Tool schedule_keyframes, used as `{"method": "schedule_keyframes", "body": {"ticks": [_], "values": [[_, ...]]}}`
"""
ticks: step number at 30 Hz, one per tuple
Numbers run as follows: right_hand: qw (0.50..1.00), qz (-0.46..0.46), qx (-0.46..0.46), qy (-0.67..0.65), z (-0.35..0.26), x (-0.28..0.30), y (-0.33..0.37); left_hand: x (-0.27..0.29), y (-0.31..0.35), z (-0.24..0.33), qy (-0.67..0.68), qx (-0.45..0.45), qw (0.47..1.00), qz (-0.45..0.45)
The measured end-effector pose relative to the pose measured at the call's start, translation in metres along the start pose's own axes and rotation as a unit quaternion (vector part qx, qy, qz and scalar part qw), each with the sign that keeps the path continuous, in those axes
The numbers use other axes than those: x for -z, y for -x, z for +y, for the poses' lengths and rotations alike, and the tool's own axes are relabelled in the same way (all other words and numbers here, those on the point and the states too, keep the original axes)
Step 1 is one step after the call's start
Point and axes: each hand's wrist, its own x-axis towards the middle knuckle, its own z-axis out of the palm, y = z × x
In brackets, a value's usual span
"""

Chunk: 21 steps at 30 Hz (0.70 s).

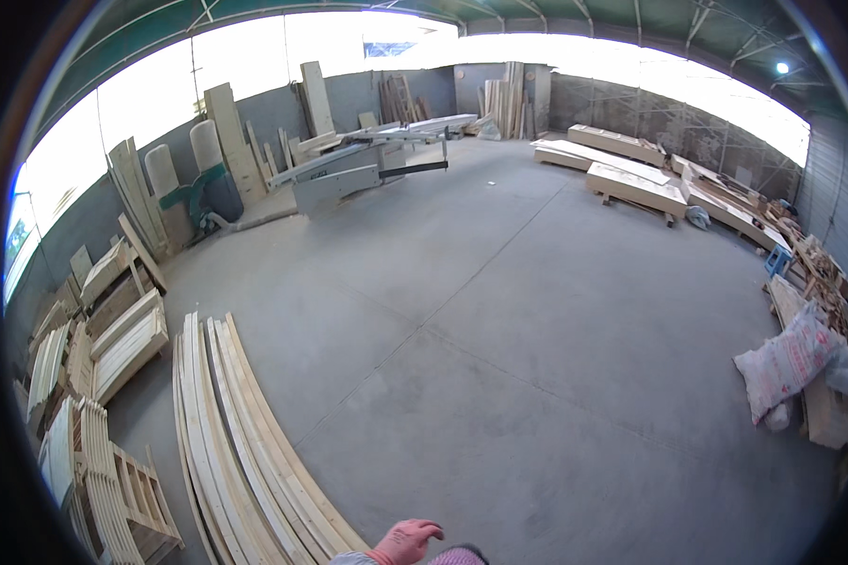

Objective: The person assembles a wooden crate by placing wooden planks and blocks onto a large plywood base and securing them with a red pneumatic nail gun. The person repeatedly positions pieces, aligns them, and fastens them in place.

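At the bottom edge is my left hand (407, 541), in a pink glove with dark fingertips and a pale grey sleeve behind it. Its fingers curve loosely to the right, apart from the palm, and I see nothing in them. Close beside it, a pink knitted, dark-edged shape appears to be my right hand (458, 556) in its glove. Most of it is cut off by the frame, so its fingers are hidden. Nearest to my left hand lie long pale wooden boards (245, 452), side by side on the concrete floor (499, 377).
Slatted wooden frames (127, 490) and panels (127, 344) line the left. A sliding table saw (339, 184) stands beyond, near a dust collector (198, 193). Low timber stacks (636, 188) sit at the far right. A white sack (790, 363) rests on scrap wood at the right.
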Motion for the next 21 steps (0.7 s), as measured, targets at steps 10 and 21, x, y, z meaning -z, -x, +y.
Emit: {"method": "schedule_keyframes", "body": {"ticks": [10, 21], "values": [[0.924, 0.136, 0.358, -0.01, -0.602, 0.028, -0.373, 0.004, -0.367, -0.173, -0.048, 0.214, 0.976, 0.011], [0.988, -0.126, -0.051, 0.068, -0.664, -0.039, -0.525, 0.044, -0.922, -0.319, -0.011, 0.001, 1.0, -0.008]]}}
